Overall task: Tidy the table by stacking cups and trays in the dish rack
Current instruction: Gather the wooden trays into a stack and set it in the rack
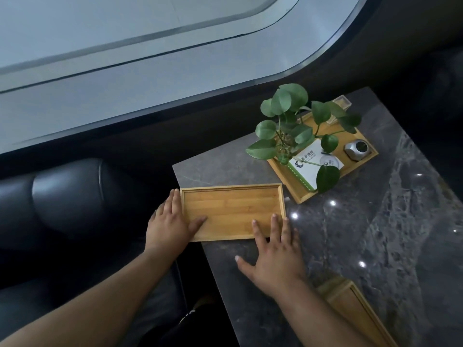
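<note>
At the near-left corner of the table (375, 221), an empty bamboo tray (233, 211) was laid flat, overhanging the edge. Left hand (170, 221) was rested on its left rim, fingers straight; right hand (275, 256) was spread flat on its near-right corner. Behind, a second tray (300, 195) was loaded with plant (288, 116), white box (309, 162), silver object (357, 150). Third tray (350, 304) was partly covered by the right forearm.

Lounge w/ leather sofa (67, 196), marble tbl (375, 234)

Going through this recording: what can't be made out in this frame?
Head view only.
Near tray: cut off by the bottom edge, partly behind the right forearm.
Far tray: middle hidden by plant leaves.
White box: print too small to read.
Dish rack, cups: outside the frame.
</note>
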